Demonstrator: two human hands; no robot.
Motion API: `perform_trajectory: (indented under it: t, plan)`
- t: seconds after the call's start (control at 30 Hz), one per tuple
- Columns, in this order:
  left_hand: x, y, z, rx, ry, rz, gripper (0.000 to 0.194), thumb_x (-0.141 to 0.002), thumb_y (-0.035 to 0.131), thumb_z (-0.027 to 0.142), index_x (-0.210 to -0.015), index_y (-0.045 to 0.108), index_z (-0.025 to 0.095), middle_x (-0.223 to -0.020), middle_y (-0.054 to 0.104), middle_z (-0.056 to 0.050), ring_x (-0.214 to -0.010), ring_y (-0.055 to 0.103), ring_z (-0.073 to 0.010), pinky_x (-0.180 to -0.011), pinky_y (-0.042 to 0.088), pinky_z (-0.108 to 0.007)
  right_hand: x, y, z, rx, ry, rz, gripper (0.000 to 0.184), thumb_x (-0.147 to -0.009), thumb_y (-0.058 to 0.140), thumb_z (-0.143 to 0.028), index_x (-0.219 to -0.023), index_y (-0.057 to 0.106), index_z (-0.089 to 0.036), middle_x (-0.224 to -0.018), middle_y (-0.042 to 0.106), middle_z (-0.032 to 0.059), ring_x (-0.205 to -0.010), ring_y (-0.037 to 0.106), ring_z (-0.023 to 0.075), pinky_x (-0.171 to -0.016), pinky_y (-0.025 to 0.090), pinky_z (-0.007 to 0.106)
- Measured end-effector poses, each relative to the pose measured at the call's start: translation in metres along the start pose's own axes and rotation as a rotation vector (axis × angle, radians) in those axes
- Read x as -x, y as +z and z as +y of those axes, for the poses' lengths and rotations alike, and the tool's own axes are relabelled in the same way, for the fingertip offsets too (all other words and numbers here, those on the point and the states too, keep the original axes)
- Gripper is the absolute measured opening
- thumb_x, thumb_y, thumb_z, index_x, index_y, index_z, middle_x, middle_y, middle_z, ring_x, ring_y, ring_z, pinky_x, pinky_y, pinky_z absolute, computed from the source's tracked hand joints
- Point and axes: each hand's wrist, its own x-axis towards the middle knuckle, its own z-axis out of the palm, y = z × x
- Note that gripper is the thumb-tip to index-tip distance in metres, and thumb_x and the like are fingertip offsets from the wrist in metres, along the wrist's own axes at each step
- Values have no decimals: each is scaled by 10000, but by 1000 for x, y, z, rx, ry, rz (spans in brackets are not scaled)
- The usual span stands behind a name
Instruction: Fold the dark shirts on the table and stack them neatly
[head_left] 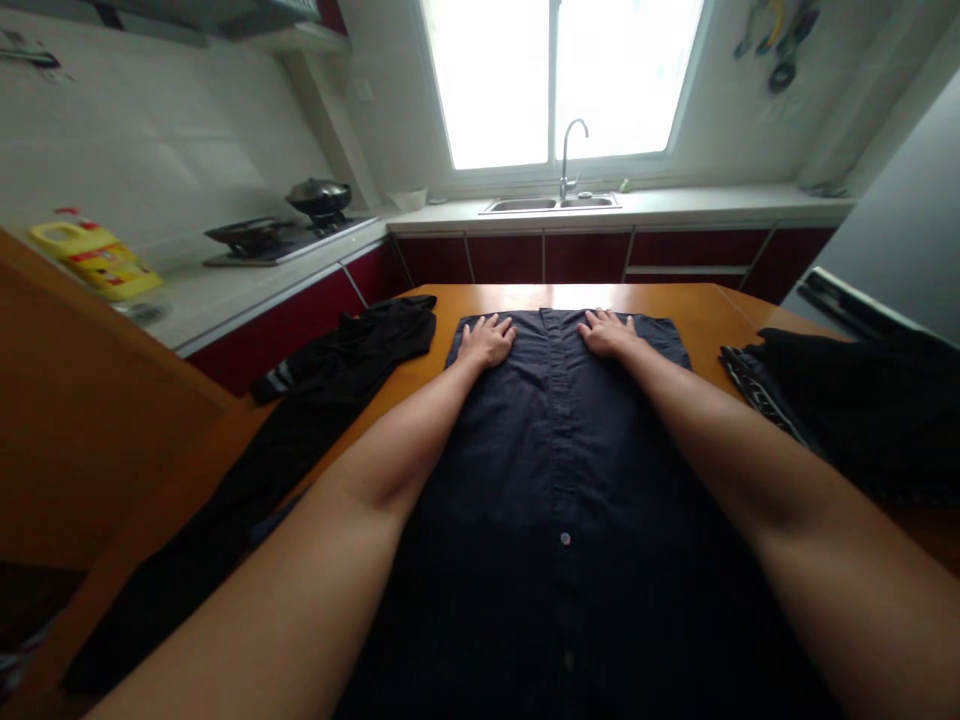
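Note:
A dark navy button-up shirt lies spread on the wooden table, its button placket running down the middle toward me. My left hand rests flat on the far left part of the cloth, fingers spread. On the far right part, my right hand lies palm down with its fingers apart. Both arms reach forward over the shirt. One pale button shows on the placket; the near end of the shirt is very dark and hard to make out.
Black clothing stretches along the table's left side. A stack of dark folded clothes sits at the right. Beyond the table are a counter with a sink, a stove with a lidded wok, and a yellow jug.

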Motion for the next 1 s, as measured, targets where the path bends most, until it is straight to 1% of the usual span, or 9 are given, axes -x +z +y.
perform_trajectory:
  t: [0.1,0.2,0.27,0.4,0.47,0.57,0.7,0.87,1.0]
  plan:
    - [1,0,1,4,11,9,643,-986,210,632,-1540,376,351,-1655,258,-19,-1529,184,-299,-1208,108,-600,5,5,-14,20,-77,86,585,-1027,259,-445,-1530,374,-171,-1651,233,158,-1523,163,314,-1174,71,660]
    - [1,0,1,4,22,13,643,-987,204,629,-1538,382,348,-1651,268,-17,-1531,175,-301,-1206,104,-608,9,9,-25,-15,-186,42,570,-1027,255,-452,-1518,397,-201,-1651,253,117,-1517,183,294,-1186,100,630]
    - [1,1,1,0,17,10,638,-984,212,630,-1532,391,357,-1650,272,-10,-1527,185,-308,-1208,103,-605,9,9,-29,-46,-177,8,574,-1023,268,-480,-1504,421,-207,-1640,286,113,-1499,226,303,-1182,138,621]
    - [-1,2,2,-8,6,1,645,-977,228,642,-1535,388,361,-1651,267,-6,-1523,199,-318,-1210,112,-600,6,9,-41,-137,-98,201,516,-998,353,-500,-1331,617,-206,-1453,530,151,-1366,405,335,-1122,314,542]
    - [-1,2,2,-10,4,-1,658,-975,228,648,-1541,381,350,-1653,260,-12,-1524,194,-321,-1210,112,-602,3,8,-51,-213,-38,223,508,-988,367,-548,-1209,700,-234,-1355,598,148,-1304,452,355,-1083,352,548]
    - [0,2,3,-12,-1,-5,663,-979,224,645,-1548,370,338,-1656,252,-16,-1525,190,-323,-1211,112,-601,-2,5,-66,-338,65,136,557,-983,338,-613,-1133,742,-261,-1341,611,141,-1300,458,383,-1077,328,597]
    - [2,0,4,-13,-1,-13,658,-985,224,634,-1550,367,329,-1658,244,-22,-1524,193,-325,-1206,114,-611,-7,-1,-77,-428,133,81,590,-963,371,-642,-1128,743,-214,-1358,604,169,-1337,440,403,-1089,308,597]
    - [4,-2,5,-6,3,-15,653,-985,232,630,-1546,377,328,-1655,255,-23,-1523,195,-332,-1207,122,-610,-5,-2,-82,-439,124,101,619,-976,340,-641,-1036,758,-188,-1252,659,187,-1278,506,385,-1052,365,572]
    - [5,-3,7,-9,5,-13,655,-990,216,620,-1547,378,315,-1654,258,-30,-1522,199,-329,-1207,129,-606,2,3,-79,-382,40,200,679,-1010,210,-601,-1080,746,-190,-1358,571,193,-1303,457,374,-1056,363,579]
